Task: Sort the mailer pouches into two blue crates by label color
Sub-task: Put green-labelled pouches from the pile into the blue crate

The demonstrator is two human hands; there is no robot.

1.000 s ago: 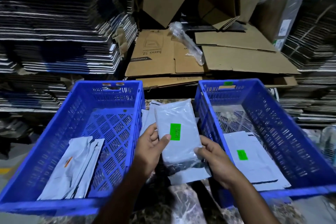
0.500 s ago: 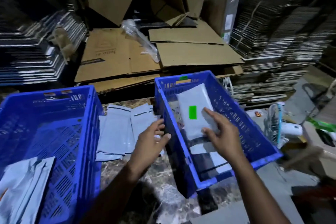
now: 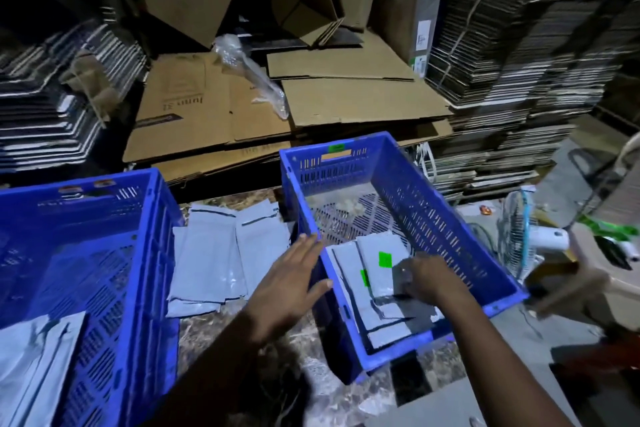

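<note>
Down in the right crate (image 3: 450, 218), the green-labelled pouch (image 3: 379, 274) lies under the right hand's (image 3: 429, 279) curled grip (left hand (image 3: 287, 291) flat-open).

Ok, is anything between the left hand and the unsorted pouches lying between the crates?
Nothing visible: the left hand hovers open by the right crate wall, and the pouches lie uncovered just beyond it.

1 head-worn wide-angle view, looking forward and steeply down, close over the right blue crate (image 3: 401, 184) at centre, left blue crate (image 3: 104, 218) cut by the left edge, flattened cardboard stacks (image 3: 311, 94) beyond, edges bowed by the lens
</note>
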